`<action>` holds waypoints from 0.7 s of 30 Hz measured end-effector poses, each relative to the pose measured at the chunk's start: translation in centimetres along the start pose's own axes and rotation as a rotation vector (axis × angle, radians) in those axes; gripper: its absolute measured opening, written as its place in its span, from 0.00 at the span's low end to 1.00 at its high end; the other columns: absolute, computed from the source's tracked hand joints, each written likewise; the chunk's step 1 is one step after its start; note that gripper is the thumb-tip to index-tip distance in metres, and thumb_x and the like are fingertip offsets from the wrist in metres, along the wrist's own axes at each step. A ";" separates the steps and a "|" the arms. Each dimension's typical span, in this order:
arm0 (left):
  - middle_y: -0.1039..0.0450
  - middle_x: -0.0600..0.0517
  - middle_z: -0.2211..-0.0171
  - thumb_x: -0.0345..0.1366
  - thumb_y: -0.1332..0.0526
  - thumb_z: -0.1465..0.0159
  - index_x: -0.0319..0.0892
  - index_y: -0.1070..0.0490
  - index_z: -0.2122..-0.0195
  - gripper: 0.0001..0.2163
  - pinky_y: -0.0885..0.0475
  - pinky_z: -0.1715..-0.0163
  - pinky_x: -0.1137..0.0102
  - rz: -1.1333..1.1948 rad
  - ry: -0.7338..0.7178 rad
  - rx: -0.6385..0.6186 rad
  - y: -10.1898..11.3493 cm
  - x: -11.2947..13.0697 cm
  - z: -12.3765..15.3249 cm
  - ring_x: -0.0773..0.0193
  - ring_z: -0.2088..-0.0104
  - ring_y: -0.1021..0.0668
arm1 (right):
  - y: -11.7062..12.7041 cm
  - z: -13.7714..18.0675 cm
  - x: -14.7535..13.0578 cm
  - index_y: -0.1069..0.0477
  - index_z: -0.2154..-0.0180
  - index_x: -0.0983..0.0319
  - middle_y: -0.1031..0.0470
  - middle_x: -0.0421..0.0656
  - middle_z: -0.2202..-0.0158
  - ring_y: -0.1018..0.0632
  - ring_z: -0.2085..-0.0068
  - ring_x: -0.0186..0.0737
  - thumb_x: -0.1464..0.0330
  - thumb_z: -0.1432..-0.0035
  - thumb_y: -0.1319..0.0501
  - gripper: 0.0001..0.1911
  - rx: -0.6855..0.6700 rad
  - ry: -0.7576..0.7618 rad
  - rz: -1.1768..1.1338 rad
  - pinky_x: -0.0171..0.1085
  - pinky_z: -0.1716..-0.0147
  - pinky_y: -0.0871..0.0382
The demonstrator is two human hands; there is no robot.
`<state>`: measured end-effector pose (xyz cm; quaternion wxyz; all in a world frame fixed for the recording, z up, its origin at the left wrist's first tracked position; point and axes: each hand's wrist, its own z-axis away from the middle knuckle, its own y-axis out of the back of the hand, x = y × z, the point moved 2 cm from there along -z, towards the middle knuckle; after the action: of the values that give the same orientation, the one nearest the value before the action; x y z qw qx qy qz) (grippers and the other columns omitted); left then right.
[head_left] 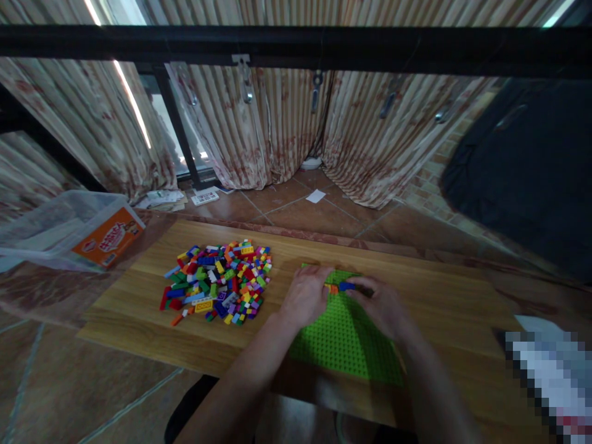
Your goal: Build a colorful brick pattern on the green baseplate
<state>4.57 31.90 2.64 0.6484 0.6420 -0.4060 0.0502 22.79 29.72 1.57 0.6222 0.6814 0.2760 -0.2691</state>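
Note:
A green studded baseplate lies on the wooden table, partly under both hands. At its far part, my right hand pinches a blue brick between thumb and fingers. Just left of that, my left hand is closed with its fingertips at a small orange brick; a bit of yellow shows beside it. The two bricks sit close together, and whether they touch is too small to tell. To the left of my hands spreads a pile of mixed colourful bricks.
The wooden table extends on both sides of the baseplate. A clear plastic bin with an orange label stands beyond its left end. Papers lie on the tiled floor before the curtains. A blurred-out object is at the right.

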 end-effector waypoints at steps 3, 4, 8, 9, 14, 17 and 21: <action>0.25 0.47 0.51 0.26 0.44 0.38 0.43 0.31 0.47 0.18 0.36 0.42 0.58 -0.050 -0.018 -0.024 -0.3 -0.3 0.0 0.56 0.48 0.27 | 0.0 -0.1 0.6 0.21 0.62 0.56 0.22 0.43 0.61 0.23 0.59 0.44 0.62 0.47 0.39 0.12 -0.032 0.012 0.040 0.45 0.55 0.31; 0.25 0.47 0.51 0.26 0.44 0.38 0.43 0.30 0.47 0.18 0.36 0.42 0.58 -0.058 -0.027 -0.026 -0.4 -0.4 0.1 0.56 0.48 0.27 | 0.0 -0.1 0.6 0.21 0.62 0.56 0.22 0.43 0.61 0.23 0.59 0.44 0.63 0.47 0.38 0.11 -0.042 0.021 0.049 0.45 0.54 0.32; 0.25 0.48 0.53 0.27 0.44 0.39 0.43 0.28 0.50 0.16 0.34 0.44 0.58 -0.077 -0.038 -0.029 -0.5 -0.2 0.0 0.56 0.50 0.27 | -0.2 -0.1 0.2 0.21 0.62 0.57 0.23 0.44 0.61 0.24 0.58 0.44 0.64 0.47 0.38 0.11 -0.075 0.048 0.073 0.45 0.54 0.32; 0.24 0.48 0.54 0.27 0.44 0.39 0.43 0.28 0.51 0.16 0.34 0.45 0.58 -0.079 -0.038 -0.028 -0.5 -0.2 0.0 0.56 0.51 0.27 | -0.2 -0.1 0.1 0.21 0.61 0.57 0.23 0.44 0.61 0.24 0.58 0.44 0.64 0.47 0.38 0.11 -0.078 0.051 0.075 0.45 0.54 0.32; 0.25 0.48 0.54 0.27 0.43 0.38 0.43 0.27 0.52 0.15 0.34 0.46 0.59 -0.081 -0.036 -0.032 -0.5 -0.1 0.0 0.56 0.51 0.27 | -0.2 -0.1 0.0 0.21 0.62 0.56 0.23 0.43 0.61 0.24 0.59 0.43 0.64 0.47 0.38 0.10 -0.049 0.035 0.077 0.44 0.56 0.32; 0.25 0.49 0.54 0.27 0.43 0.38 0.44 0.27 0.52 0.14 0.34 0.47 0.60 -0.085 -0.029 -0.028 -0.5 0.0 0.0 0.57 0.51 0.27 | -0.2 -0.2 0.0 0.20 0.64 0.56 0.23 0.43 0.63 0.24 0.60 0.43 0.65 0.47 0.38 0.09 -0.045 0.031 0.076 0.43 0.57 0.31; 0.25 0.50 0.56 0.27 0.44 0.37 0.45 0.26 0.54 0.13 0.34 0.46 0.60 -0.096 -0.032 -0.020 -0.6 0.0 0.0 0.57 0.52 0.27 | -0.5 -0.3 0.1 0.21 0.65 0.57 0.22 0.43 0.63 0.23 0.61 0.42 0.65 0.47 0.37 0.08 -0.045 0.027 0.065 0.43 0.57 0.31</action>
<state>4.89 31.78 2.17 0.6498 0.6550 -0.3856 0.0048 22.53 30.00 1.22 0.6421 0.6793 0.2682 -0.2330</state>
